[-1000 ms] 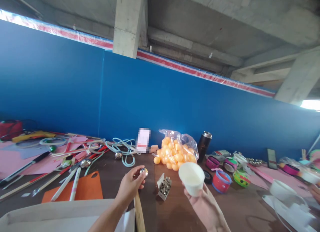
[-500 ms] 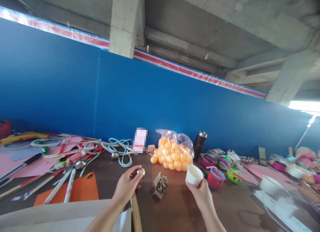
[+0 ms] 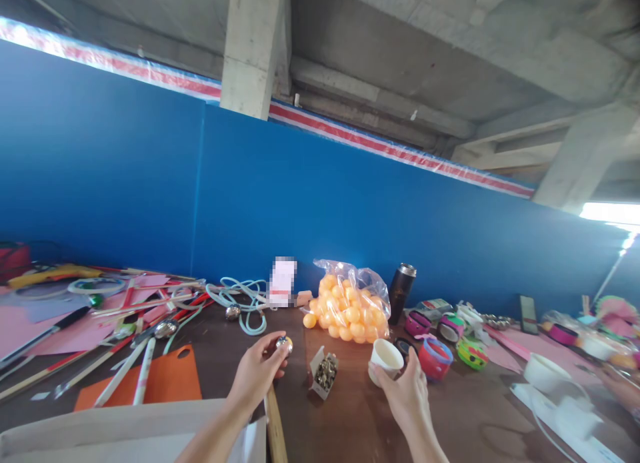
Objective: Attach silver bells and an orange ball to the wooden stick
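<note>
A small shiny silver ball (image 3: 285, 344) is pinched between the thumb and fingers of my left hand (image 3: 257, 371), held over the table. My right hand (image 3: 406, 386) is beside a white paper cup (image 3: 387, 358) that stands upright on the brown tabletop. Its thumb rests on the near side of the cup, while the other fingers are spread and apart from the cup's right side. Between both hands sits an open little box (image 3: 325, 375) full of small metal pieces. Behind it lies a clear plastic bag of orange balls (image 3: 345, 311), with one loose orange ball (image 3: 309, 321) beside it.
A black thermos (image 3: 401, 293) and a blue partition (image 3: 310, 196) stand behind. To the left are an orange sheet (image 3: 170, 376), light blue cord (image 3: 240, 293), sticks and pink paper. On the right are a pink-and-blue container (image 3: 436, 360), a power strip (image 3: 540, 416) and another person's arm (image 3: 623, 386).
The paper cup has come down from a tilted hold to standing on the table, and my right fingers have spread away from it. My left hand still holds the silver ball.
</note>
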A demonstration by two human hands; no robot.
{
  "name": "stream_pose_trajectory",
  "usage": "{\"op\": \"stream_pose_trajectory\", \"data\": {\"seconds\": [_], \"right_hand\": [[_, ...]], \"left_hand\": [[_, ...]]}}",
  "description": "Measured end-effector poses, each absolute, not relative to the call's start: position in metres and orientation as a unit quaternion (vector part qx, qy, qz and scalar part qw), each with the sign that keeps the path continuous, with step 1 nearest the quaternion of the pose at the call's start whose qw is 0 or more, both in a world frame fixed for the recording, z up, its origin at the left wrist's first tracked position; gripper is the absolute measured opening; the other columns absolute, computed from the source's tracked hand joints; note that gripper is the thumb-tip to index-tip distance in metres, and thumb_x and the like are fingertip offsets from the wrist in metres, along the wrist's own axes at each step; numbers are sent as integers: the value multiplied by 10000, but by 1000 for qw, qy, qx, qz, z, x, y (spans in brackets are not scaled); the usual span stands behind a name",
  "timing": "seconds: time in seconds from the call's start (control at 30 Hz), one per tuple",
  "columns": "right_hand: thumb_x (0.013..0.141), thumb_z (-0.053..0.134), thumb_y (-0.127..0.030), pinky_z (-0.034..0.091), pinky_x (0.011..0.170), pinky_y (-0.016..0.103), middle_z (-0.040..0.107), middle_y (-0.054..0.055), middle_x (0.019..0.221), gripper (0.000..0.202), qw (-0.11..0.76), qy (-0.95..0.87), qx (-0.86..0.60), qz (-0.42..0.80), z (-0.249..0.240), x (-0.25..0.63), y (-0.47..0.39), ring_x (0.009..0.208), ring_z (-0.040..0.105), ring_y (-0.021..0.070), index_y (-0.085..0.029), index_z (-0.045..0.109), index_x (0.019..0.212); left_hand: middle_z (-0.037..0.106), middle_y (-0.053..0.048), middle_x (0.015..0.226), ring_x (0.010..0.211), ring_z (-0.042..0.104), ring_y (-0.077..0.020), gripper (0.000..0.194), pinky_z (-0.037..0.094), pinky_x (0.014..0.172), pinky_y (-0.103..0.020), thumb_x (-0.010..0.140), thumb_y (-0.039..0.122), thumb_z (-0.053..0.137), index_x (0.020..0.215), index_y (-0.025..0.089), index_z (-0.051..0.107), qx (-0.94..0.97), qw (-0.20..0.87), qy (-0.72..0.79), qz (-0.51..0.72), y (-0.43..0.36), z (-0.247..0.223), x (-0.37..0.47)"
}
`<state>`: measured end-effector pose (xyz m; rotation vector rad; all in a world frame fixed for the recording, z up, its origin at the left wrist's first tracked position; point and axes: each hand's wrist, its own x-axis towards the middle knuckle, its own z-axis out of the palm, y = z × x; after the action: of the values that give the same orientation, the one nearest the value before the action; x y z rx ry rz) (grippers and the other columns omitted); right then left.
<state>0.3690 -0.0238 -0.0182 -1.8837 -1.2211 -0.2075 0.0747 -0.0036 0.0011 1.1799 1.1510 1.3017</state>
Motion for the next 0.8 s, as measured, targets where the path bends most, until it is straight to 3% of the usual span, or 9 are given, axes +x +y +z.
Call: {"op": "stream_pose_trajectory", "data": {"seconds": [0.1, 0.2, 0.27, 0.37, 0.43, 0.63, 0.8], "right_hand": [[734, 528, -492, 373, 901, 465, 486, 203, 1216, 687, 511, -501, -677, -170, -5, 354, -33, 1144, 408, 348, -92, 375, 1271], [813, 485, -420, 486, 701, 307, 556, 130, 1127, 457, 518, -613, -594, -51, -4, 329, -41, 932, 560, 229, -177, 444, 1198], [802, 523, -411, 496, 660, 276, 553, 95, 1159, 514, 451, -674, -583, 49, -11, 312, -42, 917, 574, 203, -222, 383, 1259], [728, 615, -425, 428, 895, 351, 435, 98, 1324, 743, 404, -694, -589, 88, -24, 297, -39, 1164, 447, 243, -213, 264, 1348], [683, 656, -412, 356, 976, 370, 411, 98, 1352, 852, 378, -709, -586, 104, -31, 293, -35, 1218, 395, 249, -193, 211, 1375], [697, 596, -289, 379, 933, 327, 503, 90, 1272, 749, 336, -716, -606, 84, -36, 286, -31, 1130, 486, 237, -158, 264, 1356], [705, 575, -410, 412, 865, 337, 534, 97, 1227, 742, 308, -669, -675, 38, -33, 276, -32, 1099, 507, 260, -188, 265, 1342]], "left_hand": [[637, -66, 832, 648, 615, -158, 552, 522, 547, -272, 655, 482, 613, 1075, 126, 581, 480, 497, 479, 541, -3, 0, 75], [641, -66, 813, 627, 614, -157, 548, 516, 528, -266, 643, 482, 622, 1059, 125, 593, 477, 494, 482, 544, -3, -1, 76], [644, -69, 818, 633, 620, -165, 557, 519, 534, -273, 629, 485, 631, 1054, 127, 600, 478, 497, 479, 544, -4, -1, 75], [647, -77, 851, 668, 630, -180, 569, 527, 564, -290, 633, 498, 623, 1068, 133, 595, 479, 501, 482, 537, -4, -1, 74], [649, -79, 859, 680, 631, -185, 572, 527, 568, -292, 638, 509, 613, 1073, 137, 593, 482, 498, 485, 533, -4, -2, 74], [647, -79, 854, 685, 628, -185, 574, 524, 569, -290, 650, 516, 600, 1081, 138, 588, 495, 490, 485, 529, -3, -2, 74], [653, -91, 873, 687, 633, -192, 575, 525, 563, -295, 644, 515, 602, 1075, 133, 593, 499, 487, 488, 526, -3, -1, 75]]}}
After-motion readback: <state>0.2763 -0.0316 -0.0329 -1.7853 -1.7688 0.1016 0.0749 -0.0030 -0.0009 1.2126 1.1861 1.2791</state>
